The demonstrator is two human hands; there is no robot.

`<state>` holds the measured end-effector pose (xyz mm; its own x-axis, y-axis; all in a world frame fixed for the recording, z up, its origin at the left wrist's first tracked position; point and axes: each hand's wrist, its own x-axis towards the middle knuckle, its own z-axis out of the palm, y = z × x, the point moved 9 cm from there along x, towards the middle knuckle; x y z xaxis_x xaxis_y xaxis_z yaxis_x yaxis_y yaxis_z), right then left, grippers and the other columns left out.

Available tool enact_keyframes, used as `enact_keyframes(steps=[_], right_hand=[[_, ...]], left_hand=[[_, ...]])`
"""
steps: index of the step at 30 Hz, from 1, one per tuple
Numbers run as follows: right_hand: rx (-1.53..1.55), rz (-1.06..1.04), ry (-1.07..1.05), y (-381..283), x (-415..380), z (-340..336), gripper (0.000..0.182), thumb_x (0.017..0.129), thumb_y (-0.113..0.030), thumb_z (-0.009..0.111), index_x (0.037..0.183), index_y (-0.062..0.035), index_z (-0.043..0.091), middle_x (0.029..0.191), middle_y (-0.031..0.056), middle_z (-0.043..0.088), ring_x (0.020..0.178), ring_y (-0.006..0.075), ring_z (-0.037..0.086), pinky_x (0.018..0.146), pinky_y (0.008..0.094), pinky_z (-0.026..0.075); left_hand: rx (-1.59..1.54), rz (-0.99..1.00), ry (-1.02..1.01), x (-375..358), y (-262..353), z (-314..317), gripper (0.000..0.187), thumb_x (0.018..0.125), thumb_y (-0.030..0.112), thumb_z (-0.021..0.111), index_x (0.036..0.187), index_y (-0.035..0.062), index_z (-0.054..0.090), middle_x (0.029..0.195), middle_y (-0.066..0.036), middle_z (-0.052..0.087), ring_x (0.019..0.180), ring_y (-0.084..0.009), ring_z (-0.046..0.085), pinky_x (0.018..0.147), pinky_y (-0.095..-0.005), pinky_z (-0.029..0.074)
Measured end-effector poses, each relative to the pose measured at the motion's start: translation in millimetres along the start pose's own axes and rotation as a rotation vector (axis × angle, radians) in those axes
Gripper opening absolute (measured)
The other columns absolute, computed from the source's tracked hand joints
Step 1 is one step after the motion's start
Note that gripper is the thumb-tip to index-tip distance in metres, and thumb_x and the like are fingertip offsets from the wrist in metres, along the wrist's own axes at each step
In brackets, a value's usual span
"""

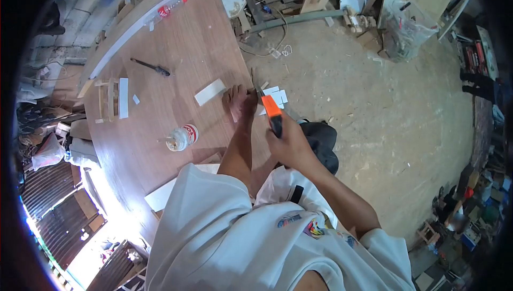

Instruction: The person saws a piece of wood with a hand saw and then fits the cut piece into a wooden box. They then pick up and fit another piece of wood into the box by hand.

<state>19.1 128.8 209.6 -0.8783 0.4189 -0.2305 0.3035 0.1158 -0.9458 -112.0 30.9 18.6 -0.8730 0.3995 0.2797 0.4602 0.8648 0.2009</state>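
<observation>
Bare, dusty floor (385, 125) is spreading wide to the right of a wood-grained table (181, 40), whose straight edge is running out past both hands. Just off that edge, the right hand (293, 142) is gripping an orange-and-black-handled saw (272, 113), fingers clamped round the handle, the thin blade pointing away from the body. The left hand (241, 101) is resting at the edge, just beside the blade; whether its fingers are clamping anything, I cannot tell. A flat, white rectangular strip (210, 92) is lying near them.
</observation>
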Motion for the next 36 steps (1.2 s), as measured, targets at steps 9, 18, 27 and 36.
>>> enact_keyframes(steps=[9,18,27,36], right_hand=[[-0.044,0.034,0.023,81.0,77.9,38.3,0.020,0.077,-0.005,0.054,0.094,0.0045,0.050,0.068,0.0170,0.052,0.064,0.0209,0.053,0.060,0.0373,0.044],[0.124,0.160,-0.055,-4.7,-7.7,-3.6,0.025,0.075,-0.003,0.056,0.098,0.0035,0.050,0.075,0.0249,0.057,0.071,0.0412,0.060,0.064,0.0426,0.047],[-0.059,0.083,0.030,71.3,70.9,34.9,0.019,0.074,-0.002,0.052,0.092,0.0043,0.050,0.068,0.0171,0.052,0.060,0.0258,0.049,0.058,0.0356,0.042],[-0.026,0.110,-0.030,45.2,33.7,1.8,0.018,0.080,-0.007,0.052,0.095,0.0030,0.050,0.060,0.0083,0.050,0.054,0.0149,0.051,0.050,0.0338,0.043]], left_hand=[[-0.070,-0.032,0.006,18.0,-4.9,13.4,0.013,0.072,0.022,0.058,0.071,0.0090,0.057,0.081,-0.007,0.057,0.089,-0.0257,0.054,0.087,-0.0396,0.039],[-0.078,-0.026,0.065,17.2,9.2,-13.5,0.013,0.070,0.020,0.057,0.067,0.0076,0.057,0.076,-0.009,0.057,0.080,-0.0271,0.055,0.085,-0.0387,0.041],[-0.098,-0.008,0.036,14.3,0.0,3.1,0.012,0.070,0.019,0.058,0.067,0.0079,0.057,0.077,-0.009,0.058,0.083,-0.0267,0.056,0.087,-0.0394,0.040],[-0.067,-0.052,0.015,16.9,7.2,-10.1,0.013,0.069,0.020,0.060,0.068,0.0079,0.055,0.079,-0.009,0.058,0.088,-0.0264,0.056,0.088,-0.0413,0.039]])
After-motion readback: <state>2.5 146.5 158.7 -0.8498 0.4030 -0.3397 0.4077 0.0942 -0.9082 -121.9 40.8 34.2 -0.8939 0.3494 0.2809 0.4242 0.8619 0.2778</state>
